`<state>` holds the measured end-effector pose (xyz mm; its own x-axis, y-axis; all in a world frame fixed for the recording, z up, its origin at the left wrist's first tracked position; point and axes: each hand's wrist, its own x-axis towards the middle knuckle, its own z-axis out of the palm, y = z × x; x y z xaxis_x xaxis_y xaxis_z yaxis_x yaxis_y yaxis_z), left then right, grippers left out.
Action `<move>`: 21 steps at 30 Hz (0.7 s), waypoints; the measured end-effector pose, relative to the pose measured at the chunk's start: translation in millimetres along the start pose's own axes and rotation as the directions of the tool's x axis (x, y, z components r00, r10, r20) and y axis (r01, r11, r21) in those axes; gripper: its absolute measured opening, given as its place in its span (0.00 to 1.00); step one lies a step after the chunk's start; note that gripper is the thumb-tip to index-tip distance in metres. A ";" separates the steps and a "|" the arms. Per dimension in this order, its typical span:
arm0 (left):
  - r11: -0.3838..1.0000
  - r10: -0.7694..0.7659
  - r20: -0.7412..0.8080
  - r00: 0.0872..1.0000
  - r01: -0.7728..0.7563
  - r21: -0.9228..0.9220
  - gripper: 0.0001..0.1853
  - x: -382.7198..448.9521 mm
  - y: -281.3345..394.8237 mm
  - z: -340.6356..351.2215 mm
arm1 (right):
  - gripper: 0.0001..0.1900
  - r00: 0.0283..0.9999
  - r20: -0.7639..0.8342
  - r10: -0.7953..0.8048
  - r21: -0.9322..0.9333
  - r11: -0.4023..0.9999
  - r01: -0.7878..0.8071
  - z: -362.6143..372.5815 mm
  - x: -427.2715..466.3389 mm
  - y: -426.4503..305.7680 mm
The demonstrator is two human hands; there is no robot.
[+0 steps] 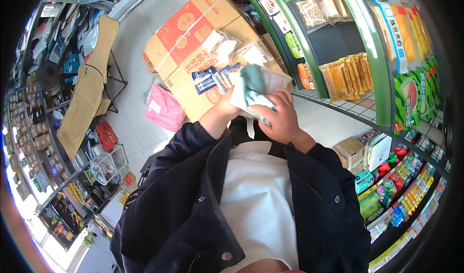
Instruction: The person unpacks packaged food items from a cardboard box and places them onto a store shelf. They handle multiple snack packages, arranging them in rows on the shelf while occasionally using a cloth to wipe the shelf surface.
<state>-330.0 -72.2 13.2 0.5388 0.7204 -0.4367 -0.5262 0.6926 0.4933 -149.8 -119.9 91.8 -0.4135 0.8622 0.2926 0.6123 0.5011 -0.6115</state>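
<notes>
Both of my hands are up in front of my body, over the near end of a large cardboard carton. My left hand [229,104] grips the left side of a crumpled green and white cloth [252,80]. On its other side, my right hand [278,111] has its fingers bent around the cloth's lower edge. A clear plastic packet [278,80] shows just beyond the right fingers; whether that hand also holds it I cannot tell. Blue wrapped snack packets [204,80] lie on the carton [181,68], left of the cloth. Behind them are clear bags of pale food [222,45].
Green-framed shelving [373,52] with packaged bread [346,78] rises at the right. Below it stand a small cardboard box [349,152] and rows of colourful packets. A pink plastic parcel [166,108] lies on the floor tiles. At left are a tan-covered folding chair [85,91] and crowded shelves.
</notes>
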 end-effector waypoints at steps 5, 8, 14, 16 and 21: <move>0.945 0.025 0.048 0.999 -0.039 0.324 0.23 -47.5 21.7 4.8 | 0.20 0.998 -0.060 -0.009 -0.070 0.998 0.004 -5.2 22.3 -9.9; 0.923 -0.040 0.125 0.991 -0.011 0.385 0.31 -64.8 36.9 17.1 | 0.19 0.988 -0.116 0.106 -0.077 0.990 -0.115 -6.7 32.2 0.2; 0.966 -0.059 0.214 0.975 0.002 0.257 0.39 -82.9 35.3 27.0 | 0.18 0.707 -0.033 0.707 0.711 0.514 -0.481 1.3 33.9 28.6; 0.977 -0.015 0.219 0.976 -0.032 0.211 0.41 -87.2 38.6 31.1 | 0.18 0.554 0.179 0.813 0.926 0.050 -0.373 4.8 32.3 23.9; 0.953 0.172 0.124 0.977 -0.197 0.232 0.46 -79.7 36.0 50.3 | 0.20 0.649 0.590 0.480 0.727 -0.665 -0.169 7.1 23.2 -4.9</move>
<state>-358.7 -106.5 103.6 0.5180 0.8185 -0.2486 -0.4546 0.5096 0.7305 -167.2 -102.9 96.4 -0.3720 0.7570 -0.5372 -0.8277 -0.5325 -0.1771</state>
